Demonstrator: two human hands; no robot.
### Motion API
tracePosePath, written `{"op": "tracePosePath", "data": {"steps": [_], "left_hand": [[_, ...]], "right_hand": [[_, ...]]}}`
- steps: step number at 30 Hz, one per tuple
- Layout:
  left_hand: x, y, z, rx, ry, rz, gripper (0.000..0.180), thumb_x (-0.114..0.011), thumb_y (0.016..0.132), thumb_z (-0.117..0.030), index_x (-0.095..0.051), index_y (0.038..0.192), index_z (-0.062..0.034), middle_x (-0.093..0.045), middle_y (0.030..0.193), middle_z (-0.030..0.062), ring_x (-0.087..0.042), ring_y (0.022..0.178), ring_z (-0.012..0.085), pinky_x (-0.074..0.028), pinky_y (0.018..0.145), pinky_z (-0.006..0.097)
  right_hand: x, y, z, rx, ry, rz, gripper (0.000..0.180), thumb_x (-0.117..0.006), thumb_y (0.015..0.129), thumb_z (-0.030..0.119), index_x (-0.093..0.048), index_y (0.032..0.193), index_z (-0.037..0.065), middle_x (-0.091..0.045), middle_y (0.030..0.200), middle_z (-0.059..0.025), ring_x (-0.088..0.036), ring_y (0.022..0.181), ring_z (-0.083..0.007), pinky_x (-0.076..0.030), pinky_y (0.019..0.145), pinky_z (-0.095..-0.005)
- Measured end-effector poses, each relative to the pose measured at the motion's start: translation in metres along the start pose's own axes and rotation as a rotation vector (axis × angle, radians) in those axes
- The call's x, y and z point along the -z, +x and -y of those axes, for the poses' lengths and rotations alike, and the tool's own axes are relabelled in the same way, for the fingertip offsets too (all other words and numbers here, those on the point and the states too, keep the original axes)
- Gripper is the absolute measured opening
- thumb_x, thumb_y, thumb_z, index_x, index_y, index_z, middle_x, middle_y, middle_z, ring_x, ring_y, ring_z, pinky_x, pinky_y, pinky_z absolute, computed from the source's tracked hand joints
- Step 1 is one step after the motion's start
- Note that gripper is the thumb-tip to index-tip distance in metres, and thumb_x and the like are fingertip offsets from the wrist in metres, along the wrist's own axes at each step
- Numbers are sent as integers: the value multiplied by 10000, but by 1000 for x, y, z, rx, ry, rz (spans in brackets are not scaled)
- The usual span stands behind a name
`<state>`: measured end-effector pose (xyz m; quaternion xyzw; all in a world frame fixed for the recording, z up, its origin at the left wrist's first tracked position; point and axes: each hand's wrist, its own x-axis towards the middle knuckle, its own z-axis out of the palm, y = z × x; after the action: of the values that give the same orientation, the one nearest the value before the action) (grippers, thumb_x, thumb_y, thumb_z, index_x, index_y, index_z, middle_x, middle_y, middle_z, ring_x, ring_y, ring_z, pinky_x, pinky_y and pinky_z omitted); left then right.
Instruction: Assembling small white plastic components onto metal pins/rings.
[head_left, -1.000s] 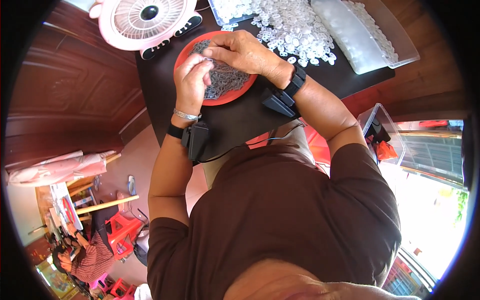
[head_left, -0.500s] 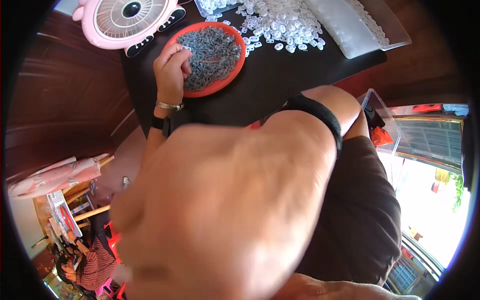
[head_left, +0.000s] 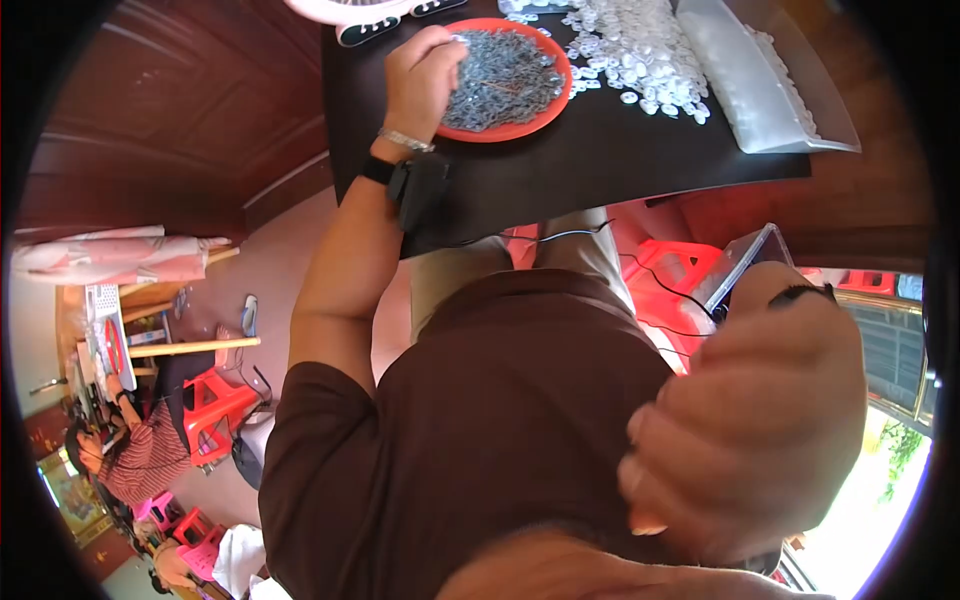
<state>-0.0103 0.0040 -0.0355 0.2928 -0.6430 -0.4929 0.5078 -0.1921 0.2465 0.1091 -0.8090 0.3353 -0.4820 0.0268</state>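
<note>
Two hands: my left hand [head_left: 425, 70] pinches grey rings [head_left: 505, 75] in the red plate [head_left: 500, 132]; right hand [head_left: 745, 430], blurred, grip unclear.

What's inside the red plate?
The red plate holds a heap of small grey rings. The left hand rests on its left side, hiding whatever lies beneath the fingers.

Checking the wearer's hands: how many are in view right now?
2: the left hand rests on the red plate of small grey parts; the right hand is raised close to the camera, blurred.
</note>
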Motion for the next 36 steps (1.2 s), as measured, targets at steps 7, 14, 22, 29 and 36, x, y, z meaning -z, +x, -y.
{"op": "tracePosePath", "data": {"steps": [7, 14, 22, 29, 36], "left_hand": [[2, 11, -27, 60, -127, -58, 121, -584, 804, -120, -600, 789, 0, -518, 575, 5, -487, 469, 92, -345, 434, 199], [23, -57, -49, 231, 62, -89, 119, -513, 861, -118, -546, 867, -5, -449, 633, 4, -434, 531, 99, -322, 459, 226], [40, -134, -12, 309, 156, -416, 96, -556, 818, -121, -559, 813, -26, -490, 616, 10, -471, 522, 97, -329, 464, 199], [34, -135, -8, 200, 267, -429, 86, -571, 818, -103, -590, 791, -25, -506, 585, -7, -458, 503, 58, -298, 453, 178], [31, -133, -4, 157, 253, -418, 90, -577, 819, -108, -600, 793, -25, -509, 575, -14, -452, 480, 48, -285, 430, 176]], "right_hand": [[23, -12, -131, -487, -305, 232, 201, -616, 781, 186, -642, 904, 29, -639, 769, -134, -614, 715, -305, -485, 656, -379], [-11, -81, -247, -376, -367, 338, 194, -634, 762, 194, -660, 919, 83, -653, 856, -102, -631, 801, -272, -494, 720, -356], [-18, -85, -248, -294, -532, 378, 165, -596, 805, 214, -652, 908, 98, -640, 808, -108, -630, 765, -286, -502, 684, -378], [-11, -75, -237, -351, -435, 317, 167, -590, 751, 206, -594, 795, 45, -626, 747, -176, -608, 718, -359, -487, 650, -435], [-6, -76, -247, -467, -123, 80, 187, -593, 780, 165, -632, 904, 30, -643, 727, -146, -630, 612, -285, -499, 616, -363]]}}
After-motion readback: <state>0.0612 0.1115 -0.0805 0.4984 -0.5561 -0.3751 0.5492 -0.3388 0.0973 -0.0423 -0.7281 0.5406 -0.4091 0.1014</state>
